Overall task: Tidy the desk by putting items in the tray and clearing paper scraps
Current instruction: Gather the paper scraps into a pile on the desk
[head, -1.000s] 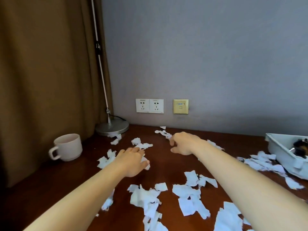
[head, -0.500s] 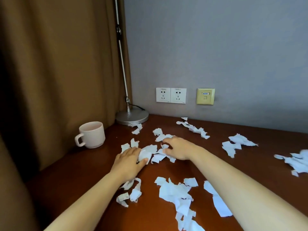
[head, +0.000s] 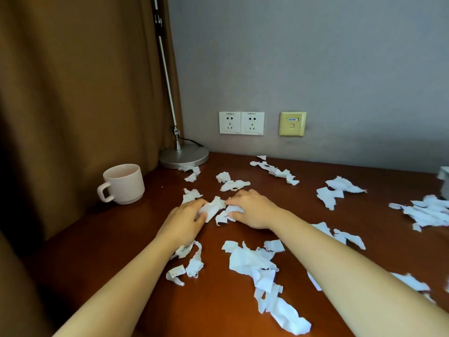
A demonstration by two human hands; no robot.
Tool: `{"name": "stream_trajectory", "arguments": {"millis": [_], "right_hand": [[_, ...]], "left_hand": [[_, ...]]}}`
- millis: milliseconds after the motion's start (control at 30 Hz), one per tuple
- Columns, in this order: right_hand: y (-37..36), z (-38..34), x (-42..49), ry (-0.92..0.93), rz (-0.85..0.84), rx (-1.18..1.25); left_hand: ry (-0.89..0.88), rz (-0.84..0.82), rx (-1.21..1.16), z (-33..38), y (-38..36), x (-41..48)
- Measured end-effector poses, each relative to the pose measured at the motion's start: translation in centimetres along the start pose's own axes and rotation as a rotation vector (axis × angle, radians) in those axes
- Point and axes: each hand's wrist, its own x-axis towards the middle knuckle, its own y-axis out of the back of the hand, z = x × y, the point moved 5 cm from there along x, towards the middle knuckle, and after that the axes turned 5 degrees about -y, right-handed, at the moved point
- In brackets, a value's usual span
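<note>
Pinching paper scraps (head: 215, 209), left hand (head: 183, 221), right hand (head: 254, 210) curled

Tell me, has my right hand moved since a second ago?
Yes. The right hand has pulled back from the wall sockets toward the person, meeting the left hand on the paper scraps both pinch.
</note>
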Motion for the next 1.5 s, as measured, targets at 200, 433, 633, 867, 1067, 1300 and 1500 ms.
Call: {"name": "stream_trajectory", "arguments": {"millis": [200,433,633,867,1067,1300,1500], "right_hand": [[0.7,2.2,-3.6,-0.037,-0.083,0.147],[1.4,1.2,-10.3,-0.074,0.024,0.202],[-0.1,-1.5,-16.8,-0.029,0.153,0.197],[-1.9,-2.6,-18.8,-0.02,0.191,0.034],[-2.1,-2.5,-18.3,-0.045,0.219,0.054],[-1.7,-1.7,-17.0,-0.059,0.321,0.007],[-1.4,0.1,-16.9,-0.299,0.371,-0.057]], "left_hand": [[-0.039,-0.003,-0.173,1.1,0.2,-0.9],[-0.088,0.038,-0.087,3.3,2.0,-4.3],[0.016,0.044,0.09,1.7,1.0,-10.3],[-0.018,-0.01,0.142,2.4,0.3,-11.5],[-0.149,-0.082,0.139,4.0,-0.5,-11.6],[-0.208,-0.109,0.088,4.7,-0.8,-10.4],[-0.231,-0.076,0.042,5.1,-1.2,-8.7]]}}
